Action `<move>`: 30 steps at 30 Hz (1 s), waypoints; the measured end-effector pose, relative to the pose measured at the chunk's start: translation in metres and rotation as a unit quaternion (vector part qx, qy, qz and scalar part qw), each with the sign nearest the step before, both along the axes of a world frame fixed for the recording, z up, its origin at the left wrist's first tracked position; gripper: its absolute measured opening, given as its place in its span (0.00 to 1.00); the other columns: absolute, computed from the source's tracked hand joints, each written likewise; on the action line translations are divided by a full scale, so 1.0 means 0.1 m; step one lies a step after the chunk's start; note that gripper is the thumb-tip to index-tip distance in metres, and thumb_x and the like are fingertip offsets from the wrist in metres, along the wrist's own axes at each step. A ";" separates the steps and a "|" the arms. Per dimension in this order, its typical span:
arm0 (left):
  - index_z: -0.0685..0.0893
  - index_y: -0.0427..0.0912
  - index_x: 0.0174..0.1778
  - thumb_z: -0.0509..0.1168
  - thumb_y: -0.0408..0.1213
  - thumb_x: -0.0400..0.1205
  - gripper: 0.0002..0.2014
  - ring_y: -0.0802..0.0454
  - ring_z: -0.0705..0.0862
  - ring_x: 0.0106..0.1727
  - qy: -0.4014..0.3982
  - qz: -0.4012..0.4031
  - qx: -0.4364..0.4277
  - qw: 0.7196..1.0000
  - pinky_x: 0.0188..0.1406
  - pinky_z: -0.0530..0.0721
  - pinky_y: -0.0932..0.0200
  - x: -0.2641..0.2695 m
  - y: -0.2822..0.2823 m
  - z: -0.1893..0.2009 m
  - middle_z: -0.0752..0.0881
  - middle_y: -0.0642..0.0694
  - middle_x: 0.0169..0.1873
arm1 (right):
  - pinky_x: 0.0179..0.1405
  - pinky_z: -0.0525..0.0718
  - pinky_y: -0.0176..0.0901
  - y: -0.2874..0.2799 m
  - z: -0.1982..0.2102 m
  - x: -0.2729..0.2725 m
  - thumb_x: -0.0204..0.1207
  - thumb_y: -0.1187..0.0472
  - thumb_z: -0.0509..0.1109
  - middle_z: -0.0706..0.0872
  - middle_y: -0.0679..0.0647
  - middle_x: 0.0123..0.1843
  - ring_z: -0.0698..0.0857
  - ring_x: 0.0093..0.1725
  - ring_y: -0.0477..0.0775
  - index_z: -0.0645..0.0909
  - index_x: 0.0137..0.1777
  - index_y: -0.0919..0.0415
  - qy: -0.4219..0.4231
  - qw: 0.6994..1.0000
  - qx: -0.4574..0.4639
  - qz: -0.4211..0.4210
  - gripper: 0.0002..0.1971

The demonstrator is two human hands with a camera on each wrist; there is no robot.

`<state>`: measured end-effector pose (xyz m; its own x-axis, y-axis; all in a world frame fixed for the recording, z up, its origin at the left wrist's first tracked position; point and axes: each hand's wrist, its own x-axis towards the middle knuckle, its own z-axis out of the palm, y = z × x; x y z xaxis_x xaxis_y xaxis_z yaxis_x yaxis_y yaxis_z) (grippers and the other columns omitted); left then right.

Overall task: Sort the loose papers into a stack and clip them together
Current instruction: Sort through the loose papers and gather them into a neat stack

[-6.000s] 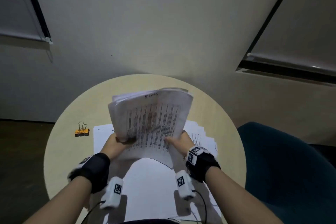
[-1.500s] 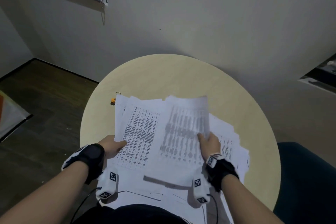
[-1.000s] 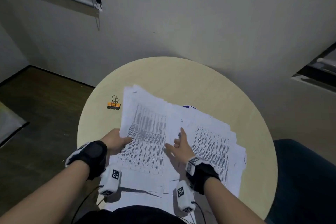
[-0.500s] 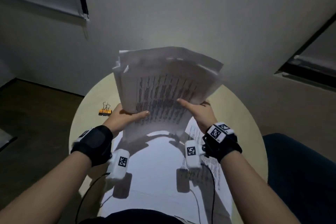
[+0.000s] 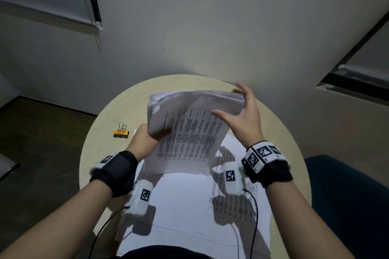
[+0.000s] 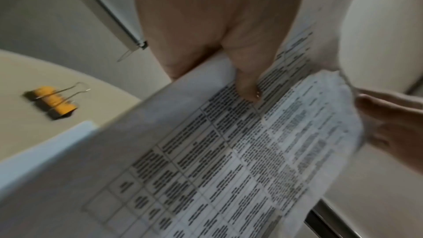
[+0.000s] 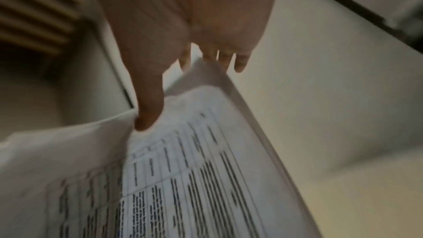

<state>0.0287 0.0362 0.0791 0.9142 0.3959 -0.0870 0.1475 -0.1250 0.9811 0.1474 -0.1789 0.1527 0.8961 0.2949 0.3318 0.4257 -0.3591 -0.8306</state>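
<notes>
head view, centre of the frame: a thick sheaf of printed papers is held up on edge above the round pale table, its lower edge down on the sheets lying flat near the bottom of the frame. the left hand grips the sheaf's left edge, thumb across the printed face and fingers hidden behind it. the right hand is at the upper right corner of the sheaf, fingers spread and fairly straight, palm against the right edge, thumb stretched over the front page; it is not closed round the paper. the top edge of the sheaf is uneven, with pages fanned at the upper left corner. an orange binder clip with its wire handles up lies on the table left of the left hand, apart from the papers. more printed sheets lie on the right of the table under the right wrist. in the left wrist view, blurred, the thumb presses on a page of tables and the clip sits at the left. in the right wrist view the thumb rests on the top corner of the front page, fingertips past the edge. a dark blue chair is at the lower right.
</notes>
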 end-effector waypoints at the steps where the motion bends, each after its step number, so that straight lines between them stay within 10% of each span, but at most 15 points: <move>1: 0.87 0.50 0.44 0.73 0.50 0.74 0.09 0.44 0.88 0.50 0.001 0.009 0.035 0.999 0.55 0.85 0.42 0.02 -0.02 0.06 0.90 0.43 0.46 | 0.78 0.67 0.50 0.01 0.11 0.01 0.58 0.48 0.85 0.74 0.50 0.74 0.70 0.76 0.50 0.64 0.78 0.46 -0.076 0.994 -0.080 -0.001 0.49; 4: 0.81 0.52 0.30 0.70 0.38 0.80 0.12 0.42 0.83 0.36 -0.055 -0.011 0.203 0.977 0.35 0.79 0.52 0.13 -0.08 0.23 0.86 0.45 0.31 | 0.84 0.52 0.63 0.09 0.32 0.00 0.64 0.47 0.80 0.68 0.55 0.81 0.60 0.82 0.60 0.63 0.81 0.47 -0.205 0.934 -0.293 0.015 0.45; 7: 0.89 0.43 0.33 0.72 0.29 0.76 0.07 0.41 0.86 0.41 -0.132 0.003 0.308 0.942 0.40 0.82 0.49 0.21 -0.09 0.36 0.88 0.43 0.35 | 0.64 0.80 0.50 0.13 0.33 0.03 0.74 0.61 0.72 0.90 0.51 0.56 0.85 0.60 0.54 0.86 0.57 0.49 -0.129 0.954 -0.239 0.129 0.13; 11: 0.84 0.50 0.64 0.78 0.42 0.71 0.24 0.43 0.70 0.74 -0.114 0.176 0.280 0.937 0.76 0.67 0.44 0.15 0.17 0.29 0.76 0.41 0.70 | 0.43 0.79 0.26 0.01 0.20 -0.01 0.77 0.66 0.73 0.89 0.43 0.41 0.84 0.39 0.35 0.89 0.50 0.55 -0.007 0.993 -0.062 0.103 0.07; 15: 0.55 0.51 0.82 0.80 0.49 0.67 0.52 0.48 0.62 0.80 -0.041 0.257 0.030 0.965 0.76 0.66 0.52 -0.03 0.45 0.21 0.60 0.45 0.80 | 0.44 0.84 0.32 -0.19 -0.07 -0.01 0.76 0.64 0.73 0.91 0.37 0.35 0.86 0.38 0.35 0.87 0.44 0.51 0.133 0.987 0.073 0.045 0.06; 19: 0.74 0.43 0.70 0.76 0.33 0.73 0.30 0.54 0.84 0.59 -0.052 0.175 -0.110 0.977 0.65 0.82 0.47 -0.06 0.48 0.11 0.85 0.52 0.55 | 0.40 0.86 0.38 -0.34 -0.37 -0.02 0.75 0.67 0.73 0.92 0.47 0.38 0.87 0.38 0.45 0.88 0.46 0.61 0.208 0.968 0.141 0.010 0.03; 24: 0.79 0.42 0.65 0.76 0.34 0.73 0.24 0.46 0.85 0.60 0.009 0.129 -0.074 0.989 0.63 0.83 0.44 -0.24 0.37 -0.36 0.87 0.46 0.57 | 0.42 0.86 0.41 -0.61 -0.99 -0.19 0.62 0.65 0.83 0.92 0.45 0.35 0.89 0.36 0.43 0.88 0.44 0.59 0.263 0.963 0.057 -0.036 0.11; 30: 0.81 0.41 0.54 0.73 0.23 0.74 0.16 0.53 0.86 0.44 0.010 0.141 -0.125 0.982 0.30 0.83 0.72 -0.32 0.05 -0.64 0.87 0.50 0.43 | 0.42 0.86 0.29 -0.75 -1.36 -0.42 0.66 0.74 0.79 0.93 0.45 0.42 0.91 0.45 0.42 0.88 0.50 0.54 0.297 0.953 0.056 -0.025 0.17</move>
